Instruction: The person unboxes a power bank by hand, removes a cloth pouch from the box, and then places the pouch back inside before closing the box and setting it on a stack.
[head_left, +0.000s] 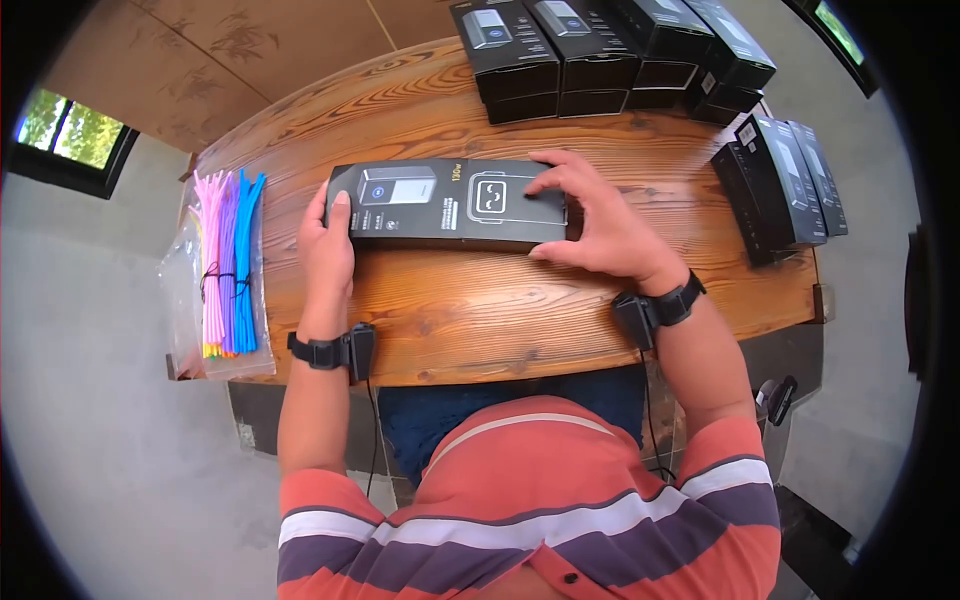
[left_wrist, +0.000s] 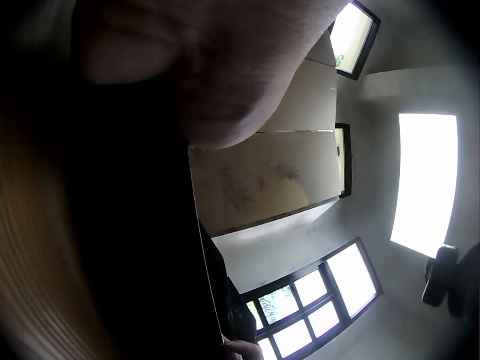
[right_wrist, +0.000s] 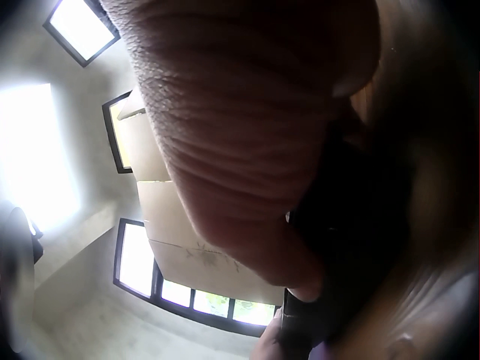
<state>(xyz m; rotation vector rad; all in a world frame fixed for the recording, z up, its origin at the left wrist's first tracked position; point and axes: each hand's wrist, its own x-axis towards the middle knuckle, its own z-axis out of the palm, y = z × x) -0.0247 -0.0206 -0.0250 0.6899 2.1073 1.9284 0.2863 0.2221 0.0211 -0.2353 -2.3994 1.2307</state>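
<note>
A long black box with a printed device picture and a smiling-face logo lies across the wooden table in front of the person. The left hand grips its left end, thumb on the top face. At the right end, the right hand holds the box between thumb at the near edge and fingers at the far edge, one finger bent over the top. In the left wrist view the box is a dark side under the hand; in the right wrist view the hand touches the dark box.
Stacked black boxes stand at the table's back right, and more boxes at the right edge. Bundles of pink, purple and blue sticks lie on a clear plastic bag at the left edge. Cables hang from both wrist cameras.
</note>
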